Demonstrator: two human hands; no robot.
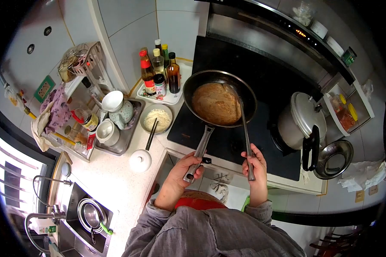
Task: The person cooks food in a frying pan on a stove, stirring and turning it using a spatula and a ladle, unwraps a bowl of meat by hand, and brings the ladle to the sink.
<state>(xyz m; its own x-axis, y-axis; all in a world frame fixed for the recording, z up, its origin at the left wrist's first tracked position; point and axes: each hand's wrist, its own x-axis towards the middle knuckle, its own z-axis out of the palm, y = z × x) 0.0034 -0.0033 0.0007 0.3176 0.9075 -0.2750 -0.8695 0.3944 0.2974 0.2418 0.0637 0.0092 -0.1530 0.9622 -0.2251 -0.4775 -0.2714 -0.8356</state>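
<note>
My left hand point(187, 169) is wrapped round the metal handle of a black frying pan point(214, 76) over the cooktop. A browned flat pancake point(215, 104) covers much of the pan's bottom. My right hand point(255, 162) grips a long-handled metal spatula point(245, 135). Its far end reaches into the pan at the pancake's right edge, and its head is hard to make out there.
Left of the black cooktop point(184, 128) stand a bowl with pale food and chopsticks point(158, 118), a white lid point(140, 160) and a tray of sauce bottles point(173, 97). A pressure cooker point(302, 118) sits right. The sink point(71, 205) lies lower left.
</note>
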